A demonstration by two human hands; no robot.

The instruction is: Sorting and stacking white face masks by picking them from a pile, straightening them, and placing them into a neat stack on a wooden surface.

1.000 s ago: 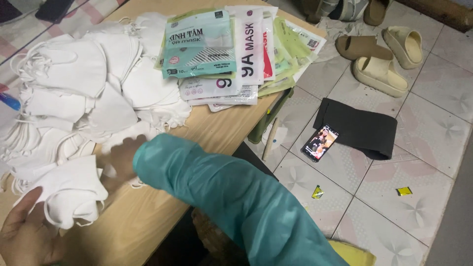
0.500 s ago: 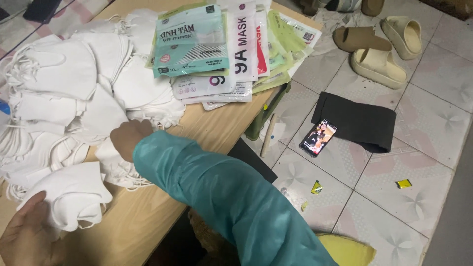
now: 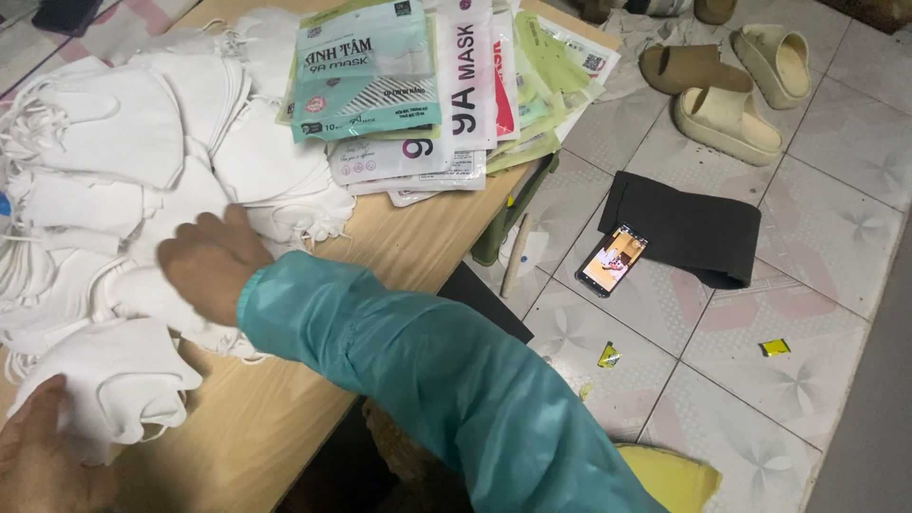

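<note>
Underneath, wooden table (image 3: pixel 285 418), tiled floor (image 3: pixel 836 237).

Matt cloth masks (image 3: pixel 114 142), glossy plastic packs (image 3: pixel 380 85), smooth wood tabletop (image 3: pixel 275 418).

Three beige slippers (image 3: pixel 727 122), phone (image 3: pixel 613 259) beside black cloth (image 3: pixel 693 223), small yellow wrappers (image 3: pixel 774 348) on tiled floor (image 3: pixel 836 199)

A heap of masks (image 3: pixel 123 180) covers the left part of the tabletop (image 3: pixel 399 256), with a stack of mask packets (image 3: pixel 427 85) to its right at the far edge. A small mask pile (image 3: pixel 104 380) lies nearest the person, left of the sleeve (image 3: pixel 427 370). On the floor (image 3: pixel 836 237) to the right, a phone (image 3: pixel 613 259) rests beside a folded cloth (image 3: pixel 693 223); slippers (image 3: pixel 727 81) lie beyond them.
</note>
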